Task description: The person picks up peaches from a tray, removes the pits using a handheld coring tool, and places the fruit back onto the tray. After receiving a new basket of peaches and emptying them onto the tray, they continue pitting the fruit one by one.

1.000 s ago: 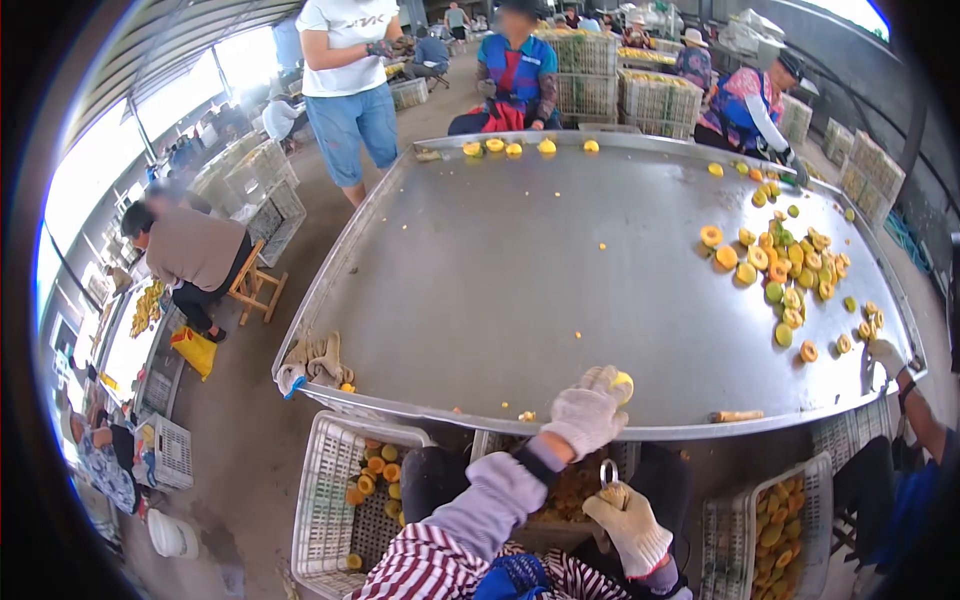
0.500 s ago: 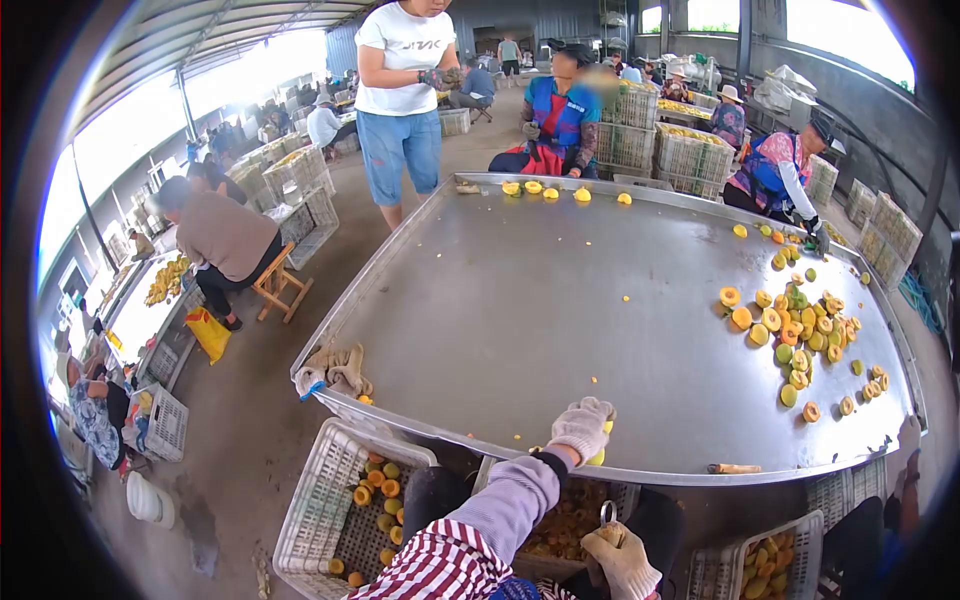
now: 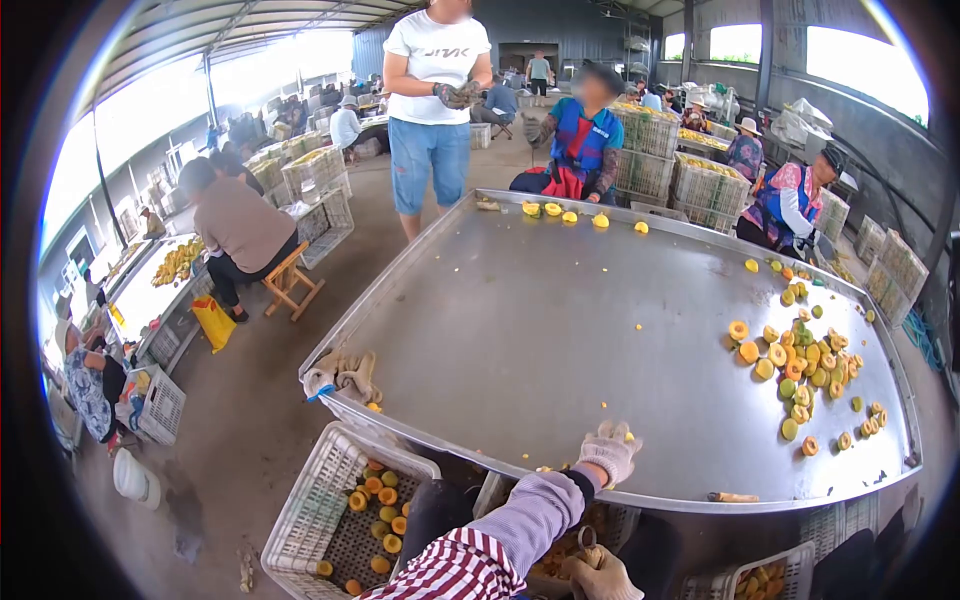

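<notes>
My left hand (image 3: 610,453), in a pale knit glove, rests over the near edge of the metal table (image 3: 500,340). Its fingers look spread, with a small yellow bit showing by the fingertips. Below the table edge my right hand (image 3: 604,577), also gloved, is closed around a tool with a metal ring end (image 3: 590,535); its handle is mostly hidden in the fist. Under both hands, partly covered by my arm, is a crate of fruit (image 3: 612,522). Halved stone fruit (image 3: 822,365), orange and green, lies spread across the table's right side.
A crate with fruit halves (image 3: 330,500) stands at my left, another crate (image 3: 800,560) at lower right. Cloth gloves (image 3: 345,375) lie on the left corner, a wooden-looking handle (image 3: 733,497) on the front edge. Co-workers sit or stand around the table.
My left hand has opened out and shifted slightly right; the yellow fruit at its fingers no longer shows, apart from a small bit. My right hand has lowered a little. The view has tilted.
</notes>
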Available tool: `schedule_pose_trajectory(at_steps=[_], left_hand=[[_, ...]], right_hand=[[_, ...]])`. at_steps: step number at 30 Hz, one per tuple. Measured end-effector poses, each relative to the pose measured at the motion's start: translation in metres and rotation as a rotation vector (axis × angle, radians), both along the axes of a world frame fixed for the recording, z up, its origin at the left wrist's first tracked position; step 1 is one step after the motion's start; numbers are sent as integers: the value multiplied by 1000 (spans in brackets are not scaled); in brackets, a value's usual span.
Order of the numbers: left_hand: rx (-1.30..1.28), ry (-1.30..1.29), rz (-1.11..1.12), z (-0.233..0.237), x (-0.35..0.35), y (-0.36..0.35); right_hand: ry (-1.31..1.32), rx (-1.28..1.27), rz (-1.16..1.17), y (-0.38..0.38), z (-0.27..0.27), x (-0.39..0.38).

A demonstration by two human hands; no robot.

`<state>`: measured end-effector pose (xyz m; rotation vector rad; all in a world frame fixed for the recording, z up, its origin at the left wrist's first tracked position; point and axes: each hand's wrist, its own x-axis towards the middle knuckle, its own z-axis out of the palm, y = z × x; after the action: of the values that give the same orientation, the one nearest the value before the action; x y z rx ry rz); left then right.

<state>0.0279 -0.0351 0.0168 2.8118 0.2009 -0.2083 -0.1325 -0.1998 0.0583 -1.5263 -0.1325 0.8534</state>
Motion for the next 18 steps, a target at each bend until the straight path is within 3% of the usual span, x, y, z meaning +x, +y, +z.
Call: schedule_pose_trajectory(at_steps=[2,10,12,15,18], left_hand=[[54,128,-47,-15,9,-1],[-84,-8,38,-29,17,23],[-240,-35,69,-34,16,36],[-119,41,40,-15,10,34],[-56,4,94,-33,17,23]], right_hand=[[5,-3,-3,-3,-5,5],[-17,-50,2,-7,-13,12],[-16,-76,3,-7,-13,10],[-42,-44,17,-6,-19,6],[-31,-18,65,-1,-24,2]])
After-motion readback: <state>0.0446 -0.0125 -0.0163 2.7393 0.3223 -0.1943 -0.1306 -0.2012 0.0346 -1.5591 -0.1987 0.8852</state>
